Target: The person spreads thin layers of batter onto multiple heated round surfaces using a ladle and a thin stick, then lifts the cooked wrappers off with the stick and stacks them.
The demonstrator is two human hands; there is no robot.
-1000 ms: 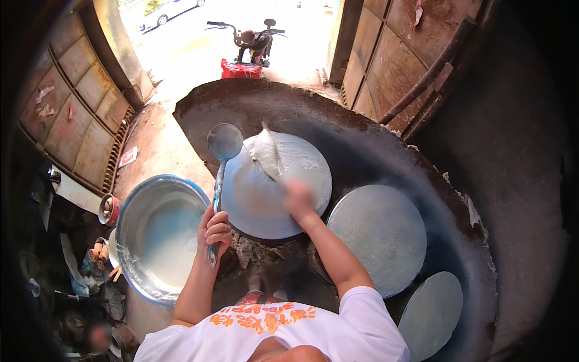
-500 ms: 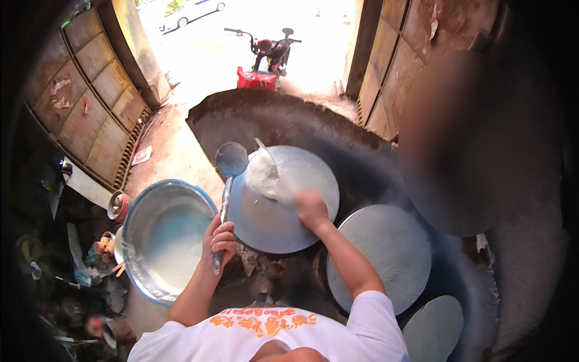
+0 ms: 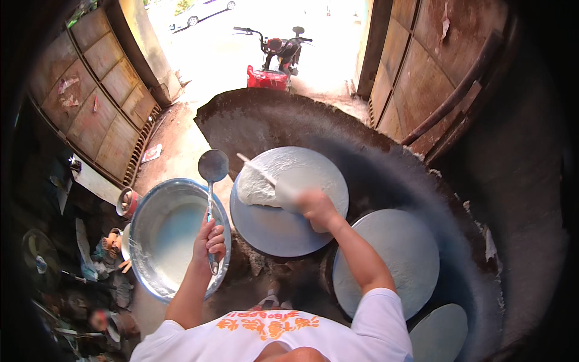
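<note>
Head view, centre: with right grip [image 3: 316,205] closed on blurred spreader [image 3: 256,167], sweep batter [image 3: 256,192] evenly over griddle [image 3: 265,226]; left of centre, steady ladle [image 3: 213,166], left grip [image 3: 211,241] wrapped round handle.

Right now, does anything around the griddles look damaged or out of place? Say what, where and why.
A red-and-white paper lies on the floor near the left door, like litter. The dark surface around the griddles looks damaged: its outer edge is ragged on the right, where a pale flake shows.
</note>
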